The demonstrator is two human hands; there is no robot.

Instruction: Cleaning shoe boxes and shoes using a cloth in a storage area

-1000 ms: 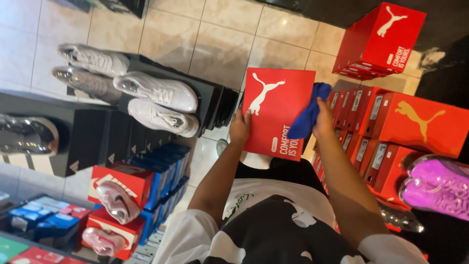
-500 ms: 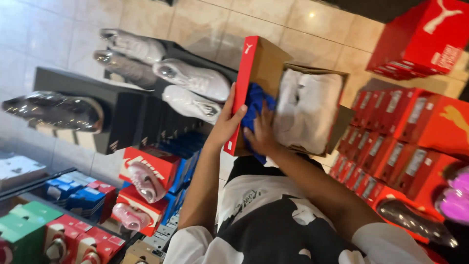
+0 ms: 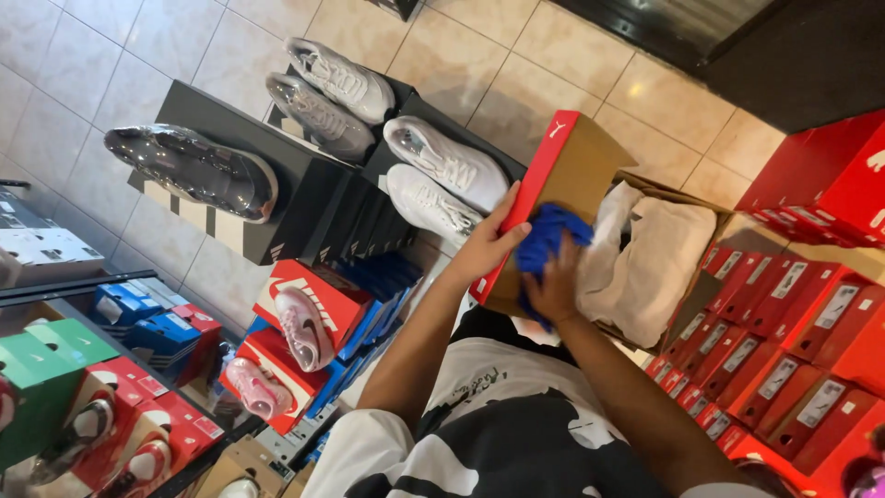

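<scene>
An open red shoebox [image 3: 573, 175] is held up in front of me, its lid swung open and white wrapping paper [image 3: 645, 258] filling the inside. My left hand [image 3: 489, 244] grips the red lid's edge from the left. A bunched blue cloth [image 3: 544, 244] is pressed against the brown inner side of the lid by my right hand [image 3: 553, 290].
Stacked red shoeboxes [image 3: 793, 360] line the right side. To the left, black boxes [image 3: 304, 207] carry silver and white display shoes [image 3: 438, 166]. Lower left are red boxes with pink shoes [image 3: 300, 327], blue boxes and green boxes. The floor is beige tile.
A second ago the box was shut with the cloth on its red lid; now the lid is open and the cloth rubs its inner side. The view shifted slightly.
</scene>
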